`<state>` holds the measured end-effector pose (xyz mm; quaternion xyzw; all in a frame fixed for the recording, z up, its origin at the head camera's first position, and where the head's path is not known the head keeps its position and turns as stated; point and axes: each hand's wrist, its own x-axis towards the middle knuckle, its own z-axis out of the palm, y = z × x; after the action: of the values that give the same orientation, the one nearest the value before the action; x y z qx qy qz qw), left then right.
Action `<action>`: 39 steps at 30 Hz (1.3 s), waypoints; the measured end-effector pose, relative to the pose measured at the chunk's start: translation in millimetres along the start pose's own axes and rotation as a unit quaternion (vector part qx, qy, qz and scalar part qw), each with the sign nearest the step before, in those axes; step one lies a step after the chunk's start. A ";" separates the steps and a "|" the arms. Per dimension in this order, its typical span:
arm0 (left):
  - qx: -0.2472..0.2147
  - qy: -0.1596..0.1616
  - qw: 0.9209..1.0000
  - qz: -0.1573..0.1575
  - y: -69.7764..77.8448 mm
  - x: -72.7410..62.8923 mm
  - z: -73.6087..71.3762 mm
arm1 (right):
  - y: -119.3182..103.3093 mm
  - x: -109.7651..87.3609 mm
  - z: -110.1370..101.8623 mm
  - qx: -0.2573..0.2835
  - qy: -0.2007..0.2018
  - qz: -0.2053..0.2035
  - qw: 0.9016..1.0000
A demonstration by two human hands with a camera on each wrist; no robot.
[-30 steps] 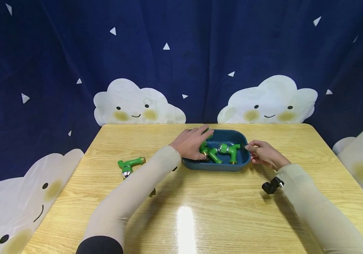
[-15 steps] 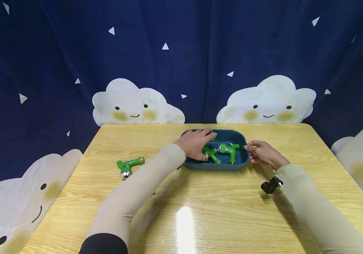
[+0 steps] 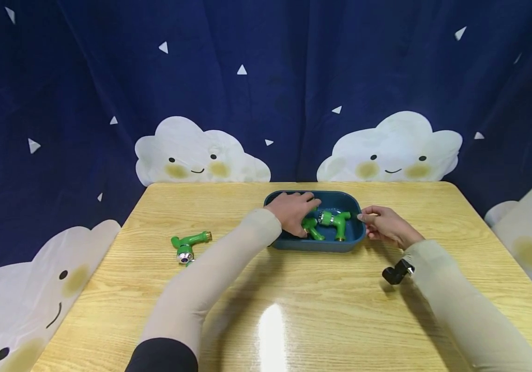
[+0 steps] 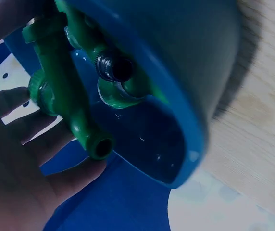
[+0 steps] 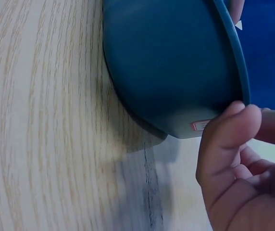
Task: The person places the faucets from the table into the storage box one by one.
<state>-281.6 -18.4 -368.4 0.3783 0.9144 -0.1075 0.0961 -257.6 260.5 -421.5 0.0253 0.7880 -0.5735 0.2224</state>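
My left hand reaches over the left part of a blue plastic basin and grips a green tap between thumb and fingers. In the left wrist view this tap overlaps the basin's opening, its round open end near one fingertip. More green taps lie in the basin; one with a brass end is at the right, another is partly covered by my left hand. At the basin's right end, my right hand pinches the rim between thumb and fingers, as the right wrist view shows.
On the wooden table, another green tap lies left of my left forearm, with a further green piece mostly hidden by the sleeve. A dark blue curtain with clouds hangs behind the table's far edge.
My left hand has moved right over the basin and slightly down, carrying the green tap with it. The right hand keeps its hold on the rim.
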 end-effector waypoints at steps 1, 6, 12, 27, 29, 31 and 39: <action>0.001 -0.008 1.000 -0.001 0.3 1.5 -0.3 | 0.3 -0.2 0.1 -0.003 -0.002 -0.001 1.000; -0.002 -0.040 0.999 -0.011 0.0 7.8 -3.7 | -1.2 -1.7 2.4 -0.005 0.000 0.002 1.000; -0.016 -0.066 0.997 -0.031 -1.2 14.2 -4.4 | -6.5 -2.2 5.6 -0.002 0.000 0.004 1.000; -0.012 -0.089 0.995 -0.051 8.5 21.0 -7.1 | -7.2 -0.7 4.5 -0.005 0.004 0.004 1.000; -0.020 -0.091 0.994 -0.051 9.8 20.2 -9.2 | -6.6 -0.7 3.9 -0.005 0.003 0.001 1.000; -0.026 -0.091 0.994 -0.049 11.3 19.4 -11.0 | -5.3 -0.6 3.2 -0.006 0.005 -0.002 1.000; -0.044 -0.095 0.993 -0.056 16.5 17.0 -14.6 | -3.3 -2.4 2.7 -0.004 0.006 0.005 1.000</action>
<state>-283.1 8.4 -360.8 0.3097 0.9249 -0.1079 0.1925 -255.5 257.5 -418.3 0.0315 0.7916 -0.5689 0.2206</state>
